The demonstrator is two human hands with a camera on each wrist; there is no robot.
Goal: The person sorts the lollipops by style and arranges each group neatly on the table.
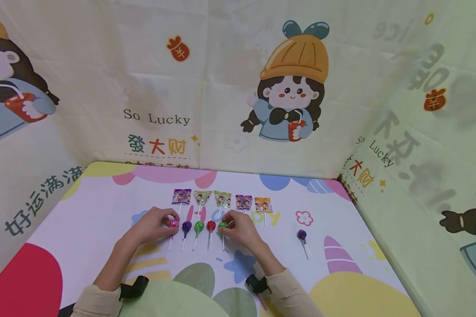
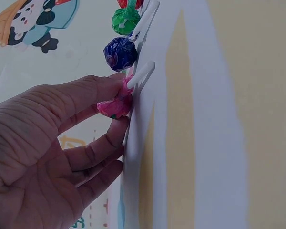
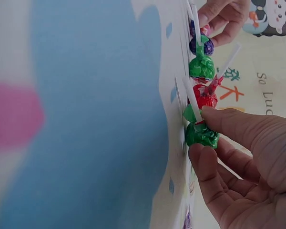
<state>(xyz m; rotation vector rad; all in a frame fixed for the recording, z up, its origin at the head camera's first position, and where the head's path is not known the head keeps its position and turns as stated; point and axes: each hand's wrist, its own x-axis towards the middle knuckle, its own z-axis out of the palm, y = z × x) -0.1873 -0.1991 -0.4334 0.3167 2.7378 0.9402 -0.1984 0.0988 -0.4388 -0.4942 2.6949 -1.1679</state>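
Observation:
My left hand (image 1: 155,225) pinches the pink-wrapped lollipop (image 2: 115,106) at the left end of a row, thumb on one side and a finger on the other. At the row's right end, my right hand (image 1: 239,226) holds a green-wrapped lollipop (image 3: 202,135) between thumb and forefinger. Between the hands lie a purple lollipop (image 1: 187,226), another green lollipop (image 1: 199,226) and a red lollipop (image 1: 211,226). All their white sticks point toward the person. In the right wrist view, the red lollipop nearly touches the held green one.
Behind the row lie several lollipops in flat printed wrappers, among them a purple packet (image 1: 181,196) and an orange packet (image 1: 263,204). A lone dark purple lollipop (image 1: 302,235) lies off to the right. Printed cloth walls (image 1: 222,110) enclose the patterned table (image 1: 285,264).

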